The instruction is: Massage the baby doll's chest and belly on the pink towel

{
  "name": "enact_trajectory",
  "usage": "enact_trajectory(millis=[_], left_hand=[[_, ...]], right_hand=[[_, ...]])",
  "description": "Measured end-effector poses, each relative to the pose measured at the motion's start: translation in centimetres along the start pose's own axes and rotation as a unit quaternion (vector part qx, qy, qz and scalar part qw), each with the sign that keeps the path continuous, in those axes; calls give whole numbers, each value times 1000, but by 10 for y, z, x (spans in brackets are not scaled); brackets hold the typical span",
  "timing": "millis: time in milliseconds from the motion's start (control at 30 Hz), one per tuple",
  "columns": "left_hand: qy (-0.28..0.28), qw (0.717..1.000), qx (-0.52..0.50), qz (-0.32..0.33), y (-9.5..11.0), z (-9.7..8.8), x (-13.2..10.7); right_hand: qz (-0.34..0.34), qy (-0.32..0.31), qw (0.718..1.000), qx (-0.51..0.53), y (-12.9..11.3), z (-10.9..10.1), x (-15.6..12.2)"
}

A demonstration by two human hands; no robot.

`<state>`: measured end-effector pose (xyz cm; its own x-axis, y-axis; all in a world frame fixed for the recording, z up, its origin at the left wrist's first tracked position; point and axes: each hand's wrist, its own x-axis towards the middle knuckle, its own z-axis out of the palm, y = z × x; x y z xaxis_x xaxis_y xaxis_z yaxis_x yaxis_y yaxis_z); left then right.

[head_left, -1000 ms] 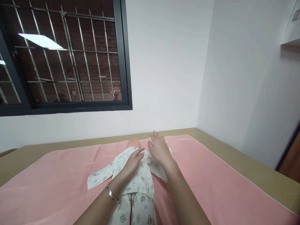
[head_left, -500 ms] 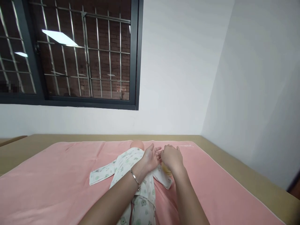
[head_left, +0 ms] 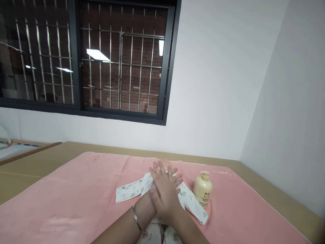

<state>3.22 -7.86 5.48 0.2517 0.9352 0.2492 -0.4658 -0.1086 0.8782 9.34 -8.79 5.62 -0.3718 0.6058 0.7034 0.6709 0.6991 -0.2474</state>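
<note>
My right hand (head_left: 164, 190) lies across my left hand (head_left: 150, 199), palm to palm, with the fingers of both stretched out and spread. The left palm faces up and is mostly covered; its fingertips show past the right hand. Beneath my hands lies a doll (head_left: 164, 163) dressed in white clothes (head_left: 129, 190) with small green animal prints. Its sleeves spread to either side, and my hands hide its chest and most of its head. A cream-yellow pump bottle (head_left: 202, 190) stands upright right of the doll, beside its sleeve. A silver bracelet (head_left: 136, 217) circles my left wrist.
A pink mat (head_left: 93, 189) lies under the doll on a wooden surface (head_left: 48, 162). White walls (head_left: 210, 84) meet at a corner behind and right. A dark-framed window (head_left: 78, 61) with bars is at the back left. A wooden-edged bed (head_left: 20, 149) shows far left.
My right hand has moved left, from beside the left hand to lying on its palm. The pump bottle, mostly hidden behind the right hand before, now shows. The view has shifted left.
</note>
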Motion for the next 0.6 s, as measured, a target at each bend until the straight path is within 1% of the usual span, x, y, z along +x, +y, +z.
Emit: enact_trajectory(millis=[33, 67, 100, 167, 200, 233, 267, 333, 400, 433, 500, 600], left_hand=[[-27, 998, 52, -12, 5, -3, -2], [-55, 995, 70, -33, 12, -7, -3], [-79, 994, 40, -59, 20, -11, -2], [-114, 984, -82, -107, 36, -20, 2], [-119, 974, -147, -124, 43, -24, 5], [-110, 964, -200, -133, 49, -29, 9], [-88, 958, -235, -136, 53, -32, 12], [-39, 952, -271, -138, 57, -37, 15], [-15, 948, -283, -144, 56, -36, 15], [-12, 947, -286, -146, 56, -34, 14], [-23, 945, -295, -142, 58, -29, 9], [-65, 943, -306, -116, 69, -26, 0]], right_hand=[[16, 3, 1000, 0, 11, -3, 2], [52, 22, 998, -6, 24, -5, 4], [86, 38, 995, -19, 36, -5, 5], [129, 50, 990, -31, 48, 1, 4], [131, 52, 990, -30, 47, 7, 2], [117, 50, 991, -26, 40, 14, -1], [93, 41, 995, -21, 28, 20, -5], [21, 1, 1000, -1, -2, 28, -12], [-2, -20, 1000, 14, -24, 27, -13], [-6, -20, 1000, 18, -29, 22, -11], [-25, -17, 999, 13, -26, 11, -5], [-18, 28, 999, -12, -11, 0, 3]])
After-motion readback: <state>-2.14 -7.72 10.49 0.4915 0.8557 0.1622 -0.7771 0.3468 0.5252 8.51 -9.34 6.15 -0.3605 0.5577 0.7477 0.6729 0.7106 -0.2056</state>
